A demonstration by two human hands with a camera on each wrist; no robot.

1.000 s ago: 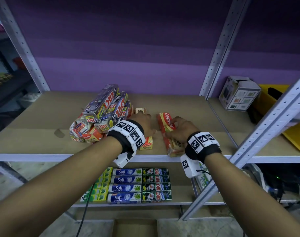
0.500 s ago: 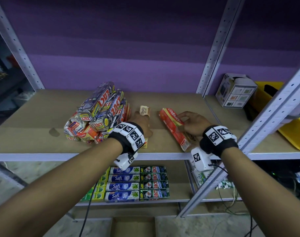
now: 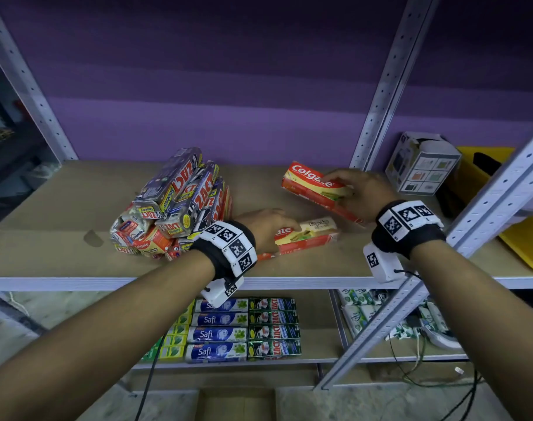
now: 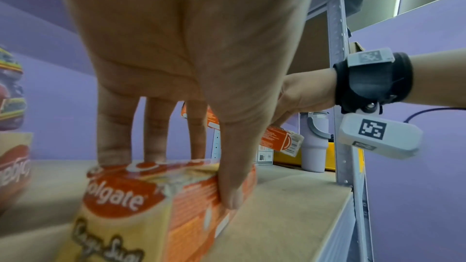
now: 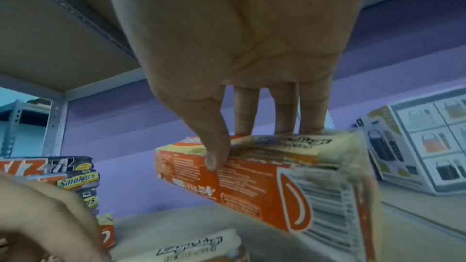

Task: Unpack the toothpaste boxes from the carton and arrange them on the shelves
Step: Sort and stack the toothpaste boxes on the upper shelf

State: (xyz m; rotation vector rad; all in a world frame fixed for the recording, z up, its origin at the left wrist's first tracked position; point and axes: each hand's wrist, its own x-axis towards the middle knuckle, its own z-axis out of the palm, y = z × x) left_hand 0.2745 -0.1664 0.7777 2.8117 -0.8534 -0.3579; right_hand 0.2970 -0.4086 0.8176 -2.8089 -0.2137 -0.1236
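Note:
Two red-and-yellow Colgate boxes are in play on the upper shelf board [image 3: 62, 208]. My left hand [image 3: 269, 227] grips one Colgate box [image 3: 307, 235] lying flat on the board, fingers on top, thumb on its side [image 4: 151, 202]. My right hand [image 3: 354, 189] grips the other Colgate box [image 3: 312, 185], held slightly above the board toward the back right; the right wrist view shows thumb and fingers pinching it [image 5: 252, 174]. A heap of Zact and Colgate boxes [image 3: 180, 205] lies left of my left hand. An open carton [image 3: 235, 404] sits on the floor below.
Neat rows of Safi boxes [image 3: 216, 334] and green Zact boxes [image 3: 273, 329] fill the lower shelf. A white product box [image 3: 421, 165] and a yellow bin [image 3: 523, 241] stand on the right bay. Metal uprights [image 3: 380, 86] divide the bays.
My right hand has lifted its Colgate box and carried it back and to the right. My left hand's box has turned to lie crosswise on the board.

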